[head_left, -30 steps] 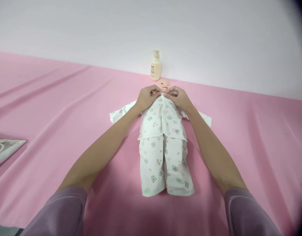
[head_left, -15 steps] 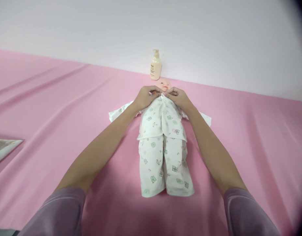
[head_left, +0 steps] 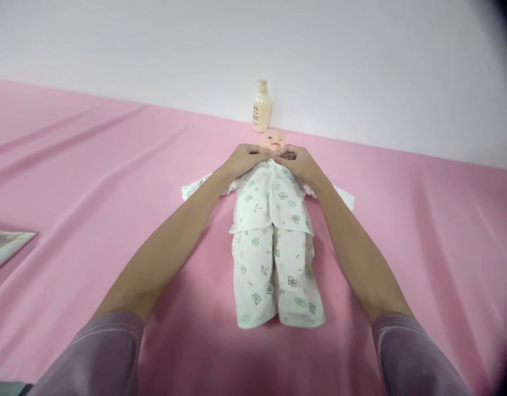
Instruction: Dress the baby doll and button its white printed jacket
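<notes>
1. Nearest the viewer, two mauve sleeves (head_left: 97,352) frame the shot, and both bare forearms stretch forward over a pink sheet (head_left: 422,220) that covers the bed.
2. Between the forearms, short of the hands, lies a doll (head_left: 274,138) on its back, already in printed white trousers (head_left: 274,275); both legs are pulled down fully and lie flat, so that part of the dressing appears done.
3. Above the trousers, the matching white top (head_left: 274,198) is on, its two front panels meeting down the middle of the chest and its sleeves spread out to either side of the wrists.
4. At the collar, the left hand (head_left: 243,158) and the right hand (head_left: 299,160) meet, fingertips pinched on the fabric edges just under the doll's chin; the neck closure looks to be the last point left to finish, though whether it is fastened cannot be told.
5. Just beyond the hands, the doll's head shows, face up.
6. Farther still, a cream pump bottle (head_left: 262,108) stands upright against the white wall, untouched.
7. Far to the left of the left hand, a flat printed packet (head_left: 6,247) lies at the frame's edge.
</notes>
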Demonstrator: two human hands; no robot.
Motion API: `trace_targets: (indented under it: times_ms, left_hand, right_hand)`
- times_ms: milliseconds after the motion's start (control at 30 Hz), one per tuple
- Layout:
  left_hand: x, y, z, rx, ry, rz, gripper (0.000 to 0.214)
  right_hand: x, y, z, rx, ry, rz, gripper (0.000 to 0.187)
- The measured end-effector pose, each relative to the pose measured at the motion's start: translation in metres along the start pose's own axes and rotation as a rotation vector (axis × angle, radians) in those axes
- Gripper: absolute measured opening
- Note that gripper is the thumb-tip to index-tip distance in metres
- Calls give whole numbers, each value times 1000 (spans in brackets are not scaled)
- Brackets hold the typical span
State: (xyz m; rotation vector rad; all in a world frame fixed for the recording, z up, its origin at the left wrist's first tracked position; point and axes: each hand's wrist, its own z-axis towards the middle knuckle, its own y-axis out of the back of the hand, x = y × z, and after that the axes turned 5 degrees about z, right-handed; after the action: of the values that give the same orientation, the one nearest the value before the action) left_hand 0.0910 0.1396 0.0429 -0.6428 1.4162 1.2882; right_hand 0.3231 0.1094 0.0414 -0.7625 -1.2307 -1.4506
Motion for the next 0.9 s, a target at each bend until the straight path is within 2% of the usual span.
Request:
trace_targets:
  times_ms: [200,400,533,667,900]
  left_hand:
    - [-13,-4,-8,1,120,-71,17]
    - [-7,-5,-9,16,50,-43,25]
    - [-2,-4,-1,-3,23,64,28]
    - [-9,0,-3,29,-7,135,27]
    - [-31,3,-19,71,150,252,36]
  right_hand:
    - [-1,1,4,12,45,-85,29]
    - [2,6,4,61,51,-116,36]
    - [6,8,4,83,7,-110,27]
    - [13,6,2,68,33,-237,15]
    - [27,1,-4,51,82,-461,18]
